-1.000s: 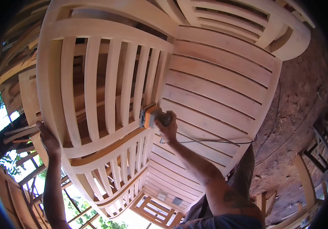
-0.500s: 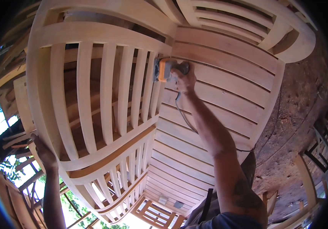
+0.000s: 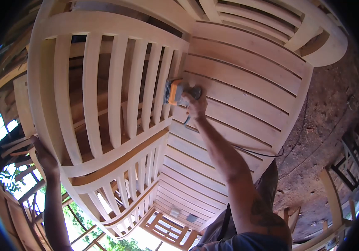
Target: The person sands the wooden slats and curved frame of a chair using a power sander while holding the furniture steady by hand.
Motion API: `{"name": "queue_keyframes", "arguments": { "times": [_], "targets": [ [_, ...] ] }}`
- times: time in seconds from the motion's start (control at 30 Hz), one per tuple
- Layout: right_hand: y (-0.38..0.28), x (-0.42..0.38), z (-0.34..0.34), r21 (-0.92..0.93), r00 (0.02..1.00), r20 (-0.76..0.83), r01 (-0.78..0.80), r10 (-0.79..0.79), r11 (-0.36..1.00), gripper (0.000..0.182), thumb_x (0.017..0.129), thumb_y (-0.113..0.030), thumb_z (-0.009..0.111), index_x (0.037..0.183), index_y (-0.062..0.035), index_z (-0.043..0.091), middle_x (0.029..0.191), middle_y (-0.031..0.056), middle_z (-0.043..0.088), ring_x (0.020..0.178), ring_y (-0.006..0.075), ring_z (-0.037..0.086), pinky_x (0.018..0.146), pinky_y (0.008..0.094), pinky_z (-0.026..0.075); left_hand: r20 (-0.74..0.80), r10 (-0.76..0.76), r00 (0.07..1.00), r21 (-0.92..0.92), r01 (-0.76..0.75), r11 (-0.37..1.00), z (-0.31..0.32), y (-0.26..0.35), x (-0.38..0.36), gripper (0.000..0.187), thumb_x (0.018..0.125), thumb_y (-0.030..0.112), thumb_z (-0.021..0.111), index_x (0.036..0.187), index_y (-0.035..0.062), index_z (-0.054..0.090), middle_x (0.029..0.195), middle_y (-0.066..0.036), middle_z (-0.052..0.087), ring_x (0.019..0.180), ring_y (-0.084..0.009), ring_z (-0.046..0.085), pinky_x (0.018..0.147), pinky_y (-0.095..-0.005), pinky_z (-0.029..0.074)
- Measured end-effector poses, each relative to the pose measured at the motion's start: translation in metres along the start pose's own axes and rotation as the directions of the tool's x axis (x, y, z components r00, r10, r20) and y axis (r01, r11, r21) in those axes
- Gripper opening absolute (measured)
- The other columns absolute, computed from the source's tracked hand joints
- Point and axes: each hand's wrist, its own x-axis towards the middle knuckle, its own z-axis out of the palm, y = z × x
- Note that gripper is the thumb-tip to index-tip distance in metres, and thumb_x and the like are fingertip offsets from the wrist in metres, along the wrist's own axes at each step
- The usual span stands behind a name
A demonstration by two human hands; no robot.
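My right hand (image 3: 197, 104) is closed around the dark rear knob of an orange and grey power sander (image 3: 177, 92). The sander's dark pad faces the upright slats of a wooden bench's backrest (image 3: 116, 90), close to where they meet the seat (image 3: 242, 79). From the sander, a thin cable (image 3: 250, 151) passes behind my forearm and across the seat boards. At the outer left edge of the backrest, my left hand (image 3: 47, 158) grips the frame; its fingers are partly hidden.
A slatted armrest (image 3: 263, 21) curves over the upper right end of the bench. Two small blocks (image 3: 174, 212) lie on the far seat boards. Brown dirt ground (image 3: 313, 138) stretches to the right, with wooden frames (image 3: 348, 163) on it. More timber (image 3: 8, 77) is stacked at left.
My right hand and the sander have shifted down and slightly left along the slats. The cable has moved on the seat. My left hand stays at the backrest's edge.
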Motion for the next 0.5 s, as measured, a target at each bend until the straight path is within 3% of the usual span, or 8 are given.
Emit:
{"name": "queue_keyframes", "arguments": {
  "times": [0.03, 0.1, 0.13, 0.17, 0.23, 0.33, 0.43, 0.5],
  "targets": [
    [-0.019, -0.034, -0.009, 0.049, 0.969, 0.094, -0.232, 0.227, 0.971, 0.066, 0.075, -0.026, 0.087, 0.129, -0.0105, 0.054, 0.095, 0.0075, 0.068, 0.06, 0.015, 0.062, 0.049, 0.032, 0.052, 0.018, 0.004, 1.0, 0.006, -0.004, 1.0, -0.001, -0.001, 0.0, 0.074, 0.112, 0.06, 0.031, 0.142, -0.0024, 0.058, 0.131, -0.011, 0.067, 0.12, -0.0204, 0.063, 0.108, -0.0335, 0.045],
    [0.006, -0.083, -0.013, 0.078, 0.953, 0.117, -0.29, 0.28, 0.954, 0.072, 0.074, -0.027, 0.087, 0.134, -0.0114, 0.049, 0.099, 0.0085, 0.067, 0.06, 0.0146, 0.062, 0.047, 0.0314, 0.05, 0.03, 0.002, 1.0, -0.045, -0.001, 0.999, 0.002, 0.002, -0.002, 0.074, 0.112, 0.06, 0.031, 0.145, -0.0024, 0.055, 0.133, -0.011, 0.065, 0.122, -0.0205, 0.061, 0.109, -0.0338, 0.044],
    [0.044, -0.102, -0.012, 0.057, 0.977, 0.093, -0.196, 0.191, 0.979, 0.073, 0.074, -0.026, 0.088, 0.134, -0.0117, 0.049, 0.1, 0.0094, 0.067, 0.06, 0.0152, 0.062, 0.047, 0.0316, 0.05, 0.034, 0.001, 0.999, -0.071, 0.001, 0.997, 0.002, 0.002, -0.003, 0.074, 0.112, 0.06, 0.03, 0.146, -0.0024, 0.053, 0.135, -0.012, 0.064, 0.123, -0.0205, 0.061, 0.11, -0.034, 0.043],
    [0.021, -0.124, -0.018, 0.084, 0.93, 0.124, -0.358, 0.347, 0.93, 0.074, 0.074, -0.027, 0.087, 0.135, -0.0123, 0.049, 0.101, 0.0103, 0.067, 0.06, 0.0162, 0.061, 0.047, 0.032, 0.05, 0.042, 0.013, 0.999, -0.049, -0.011, 0.999, -0.001, -0.001, -0.002, 0.074, 0.112, 0.06, 0.03, 0.147, -0.0023, 0.052, 0.136, -0.012, 0.063, 0.124, -0.0206, 0.06, 0.111, -0.0344, 0.042],
    [0.026, -0.144, -0.023, 0.07, 0.912, 0.152, -0.394, 0.381, 0.916, 0.074, 0.073, -0.027, 0.087, 0.135, -0.013, 0.049, 0.101, 0.0105, 0.067, 0.06, 0.017, 0.061, 0.046, 0.0321, 0.049, 0.055, 0.045, 0.998, -0.01, -0.044, 0.999, -0.003, -0.003, 0.003, 0.075, 0.112, 0.06, 0.03, 0.149, -0.002, 0.05, 0.139, -0.012, 0.062, 0.127, -0.0208, 0.058, 0.113, -0.0351, 0.04],
    [0.015, -0.134, -0.018, 0.064, 0.893, 0.09, -0.446, 0.44, 0.893, 0.073, 0.073, -0.031, 0.086, 0.135, -0.0141, 0.051, 0.103, 0.0121, 0.067, 0.069, 0.0176, 0.063, 0.056, 0.0335, 0.054, 0.045, 0.059, 0.997, -0.025, -0.058, 0.998, 0.004, 0.003, -0.004, 0.075, 0.112, 0.06, 0.029, 0.149, -0.0018, 0.05, 0.138, -0.012, 0.062, 0.126, -0.0205, 0.058, 0.112, -0.0351, 0.041],
    [0.01, -0.074, -0.006, 0.115, 0.971, 0.009, -0.238, 0.238, 0.964, 0.068, 0.072, -0.031, 0.086, 0.129, -0.0124, 0.055, 0.098, 0.0119, 0.067, 0.06, 0.0184, 0.062, 0.047, 0.0339, 0.051, 0.03, 0.039, 0.999, -0.026, -0.038, 0.999, 0.002, 0.001, -0.002, 0.074, 0.112, 0.06, 0.029, 0.146, -0.002, 0.053, 0.134, -0.01, 0.065, 0.123, -0.0202, 0.061, 0.109, -0.034, 0.043],
    [-0.026, -0.025, -0.003, 0.179, 0.956, 0.06, -0.293, 0.287, 0.939, 0.064, 0.073, -0.031, 0.086, 0.126, -0.0116, 0.056, 0.09, 0.011, 0.067, 0.056, 0.019, 0.062, 0.044, 0.0342, 0.05, 0.03, 0.014, 0.999, -0.028, -0.014, 1.0, -0.003, -0.004, 0.002, 0.074, 0.112, 0.06, 0.029, 0.144, -0.0021, 0.055, 0.132, -0.01, 0.066, 0.12, -0.02, 0.062, 0.107, -0.0331, 0.045]
  ]
}}
